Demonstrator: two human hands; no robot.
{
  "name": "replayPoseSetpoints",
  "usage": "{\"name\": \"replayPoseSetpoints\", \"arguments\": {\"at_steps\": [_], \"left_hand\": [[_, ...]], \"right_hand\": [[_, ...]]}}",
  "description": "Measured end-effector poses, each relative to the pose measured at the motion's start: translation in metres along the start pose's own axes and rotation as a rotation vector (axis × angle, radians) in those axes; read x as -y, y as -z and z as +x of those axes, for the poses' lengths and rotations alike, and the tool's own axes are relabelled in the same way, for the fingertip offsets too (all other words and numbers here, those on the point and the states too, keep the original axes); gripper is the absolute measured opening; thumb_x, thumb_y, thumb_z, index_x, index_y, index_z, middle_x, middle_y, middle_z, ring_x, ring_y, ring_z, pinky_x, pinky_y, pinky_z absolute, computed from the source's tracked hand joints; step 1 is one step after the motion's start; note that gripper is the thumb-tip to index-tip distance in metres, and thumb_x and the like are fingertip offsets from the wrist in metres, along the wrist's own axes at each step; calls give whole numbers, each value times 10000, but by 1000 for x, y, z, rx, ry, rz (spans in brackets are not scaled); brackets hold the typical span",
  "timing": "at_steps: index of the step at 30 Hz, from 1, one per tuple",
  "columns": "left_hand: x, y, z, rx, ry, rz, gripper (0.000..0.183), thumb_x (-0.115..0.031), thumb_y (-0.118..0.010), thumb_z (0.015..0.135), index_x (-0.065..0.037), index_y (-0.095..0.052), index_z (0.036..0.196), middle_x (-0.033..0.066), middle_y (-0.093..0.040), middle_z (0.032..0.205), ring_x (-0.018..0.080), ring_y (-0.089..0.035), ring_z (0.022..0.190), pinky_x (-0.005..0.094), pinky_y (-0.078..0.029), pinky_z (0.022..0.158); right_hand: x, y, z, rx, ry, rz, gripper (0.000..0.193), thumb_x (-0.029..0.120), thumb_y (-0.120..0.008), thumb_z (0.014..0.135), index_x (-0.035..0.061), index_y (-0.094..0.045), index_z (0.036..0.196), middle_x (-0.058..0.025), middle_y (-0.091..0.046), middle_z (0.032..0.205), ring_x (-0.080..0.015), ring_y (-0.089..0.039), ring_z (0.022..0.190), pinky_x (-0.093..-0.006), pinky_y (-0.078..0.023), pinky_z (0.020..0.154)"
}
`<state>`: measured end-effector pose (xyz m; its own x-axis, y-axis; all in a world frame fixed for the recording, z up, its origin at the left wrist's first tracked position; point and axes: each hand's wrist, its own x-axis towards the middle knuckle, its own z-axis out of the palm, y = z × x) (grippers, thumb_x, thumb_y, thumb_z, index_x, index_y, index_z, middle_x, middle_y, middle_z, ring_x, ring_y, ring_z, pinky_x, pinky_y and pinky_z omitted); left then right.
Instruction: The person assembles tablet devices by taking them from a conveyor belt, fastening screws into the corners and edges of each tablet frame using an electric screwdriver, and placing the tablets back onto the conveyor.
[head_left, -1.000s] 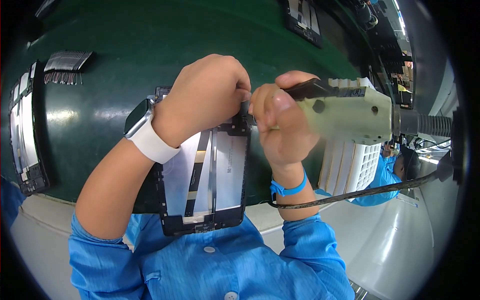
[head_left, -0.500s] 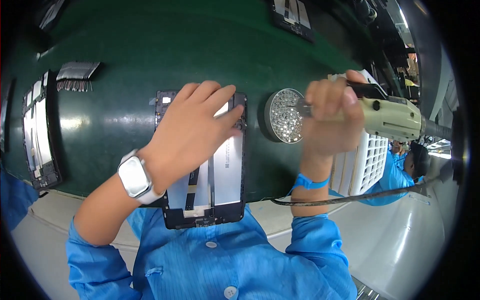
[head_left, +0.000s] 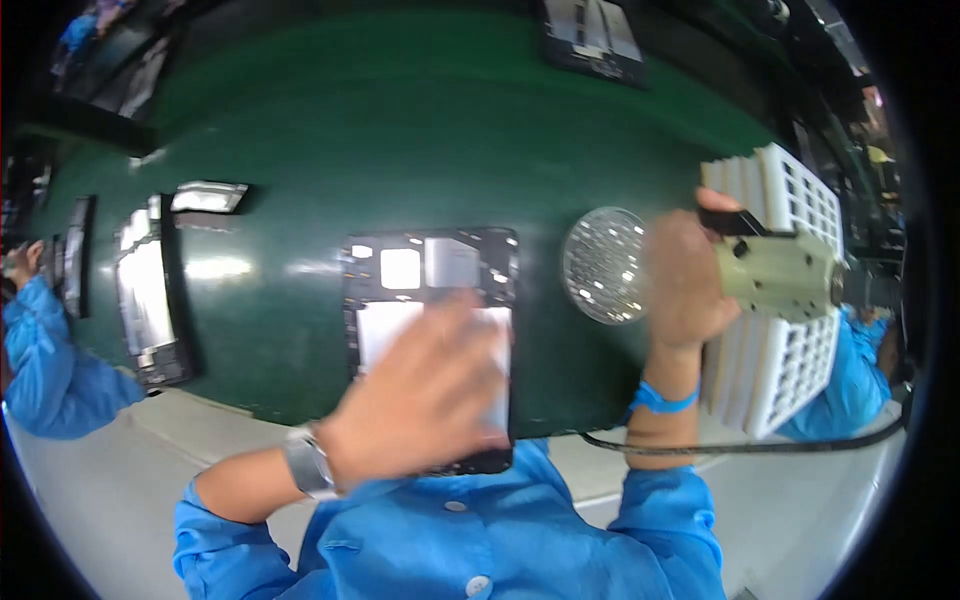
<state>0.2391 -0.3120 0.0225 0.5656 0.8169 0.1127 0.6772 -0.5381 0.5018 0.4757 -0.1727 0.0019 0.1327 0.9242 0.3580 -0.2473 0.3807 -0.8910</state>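
In front of me an opened tablet (head_left: pixel 500 250) lies at the green table's near edge, its inner boards and silver battery area facing up. My left hand (head_left: pixel 425 390), smeared by motion, is over the tablet's lower half and hides much of it. Whether it touches the tablet or holds anything, I cannot tell. To the right, my right hand (head_left: pixel 685 280) is wrapped round a pale-green electric screwdriver (head_left: pixel 785 275), held sideways with its tip toward the left, hidden by blur. Beside that hand sits a round dish (head_left: pixel 605 265) full of small shiny pieces, probably screws.
White grid trays (head_left: pixel 800 200) are stacked behind the screwdriver. A black cable (head_left: pixel 760 447) runs along the right near edge. At left lie another opened tablet (head_left: pixel 150 290) and a stack of thin strips (head_left: pixel 210 197); one more tablet (head_left: pixel 595 40) is far back. Co-workers' blue sleeves (head_left: pixel 60 370) show at both sides.
My left hand has moved down from the tablet's upper part to its lower half, uncovering the top. My right hand has drawn the screwdriver away from the dish. The view has shifted.
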Motion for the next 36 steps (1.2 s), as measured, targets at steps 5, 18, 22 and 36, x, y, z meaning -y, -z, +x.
{"name": "replayPoseSetpoints", "arguments": {"at_steps": [5,18,22,36], "left_hand": [[-20,-23,-32,-7,-233,167,373,-234,-623,847,-47,-655,1167,110,-591,1302,315,-538,1261,426,-491,975],[222,80,106,-264,294,757,396,-212,-707,852,-72,-663,1219,145,-547,1299,366,-468,1275,467,-457,999],[225,98,134,-43,593,864,334,-244,-729,835,-83,-707,1127,177,-645,1102,368,-583,1098,476,-527,883],[189,-21,269,-537,311,3,465,-349,-794,800,-104,-721,1189,270,-560,1303,483,-456,1293,540,-368,1111]], "right_hand": [[7,17,1,24,33,-126,367,71,-633,891,-47,-527,1222,-32,-502,652,-82,-426,520,-235,-336,474],[4,14,0,45,44,-142,354,-16,-617,867,-35,-544,1213,-57,-530,758,-89,-483,556,-213,-401,482],[7,6,0,47,43,-161,342,6,-637,864,-37,-550,1192,-47,-535,745,-74,-472,538,-210,-384,482],[2,8,0,37,26,-163,329,-1,-614,861,-25,-557,1184,-49,-543,744,-77,-469,553,-201,-374,476]]}}
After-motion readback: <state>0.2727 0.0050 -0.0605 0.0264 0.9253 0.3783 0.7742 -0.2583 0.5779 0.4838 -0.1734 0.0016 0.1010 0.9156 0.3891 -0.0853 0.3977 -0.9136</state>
